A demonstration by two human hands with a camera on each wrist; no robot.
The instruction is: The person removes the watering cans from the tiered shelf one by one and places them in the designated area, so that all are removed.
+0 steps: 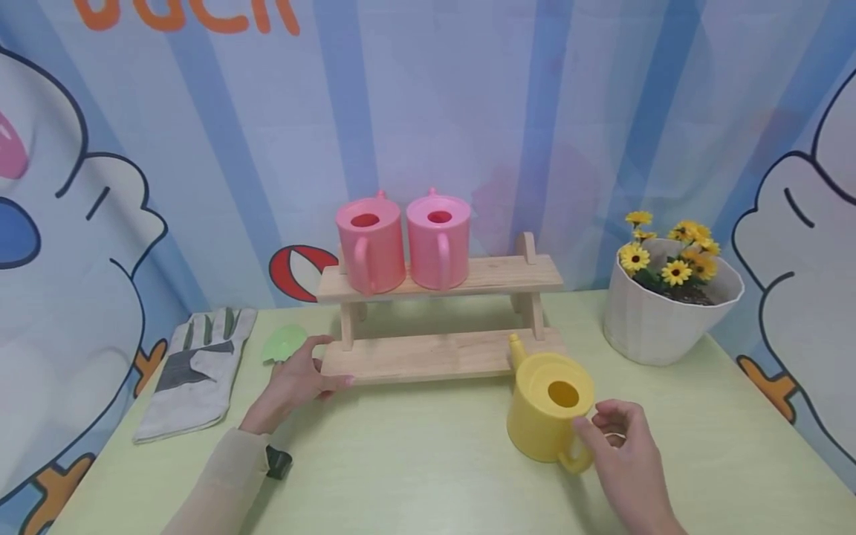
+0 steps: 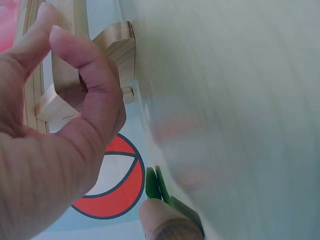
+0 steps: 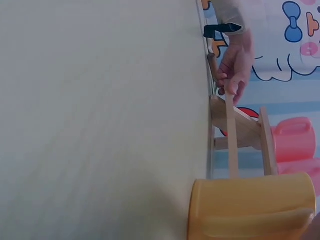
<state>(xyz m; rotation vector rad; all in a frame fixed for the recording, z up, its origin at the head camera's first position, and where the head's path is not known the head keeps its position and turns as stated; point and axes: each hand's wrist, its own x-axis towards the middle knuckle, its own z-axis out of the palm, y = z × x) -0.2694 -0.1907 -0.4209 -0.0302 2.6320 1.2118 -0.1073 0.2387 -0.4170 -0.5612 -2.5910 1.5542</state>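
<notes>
A two-tier wooden stand (image 1: 441, 355) sits on the table. My left hand (image 1: 297, 379) grips the left end of its lower board; the left wrist view shows the thumb and fingers around that board end (image 2: 69, 62). Two pink watering cans, a left one (image 1: 374, 249) and a right one (image 1: 438, 245), stand side by side on the upper board with their handles to the front. A yellow watering can (image 1: 545, 409) is before the stand's right end, its spout towards the stand. My right hand (image 1: 628, 457) pinches the upper part of its handle; in the right wrist view that hand is mostly out of frame.
On the left lie a grey and white glove (image 1: 197, 379) and a small green garden tool (image 1: 284, 343), close to my left hand. A white pot (image 1: 658, 327) with yellow flowers stands at the back right. A printed cloth (image 1: 441, 111) hangs behind the table (image 1: 414, 461).
</notes>
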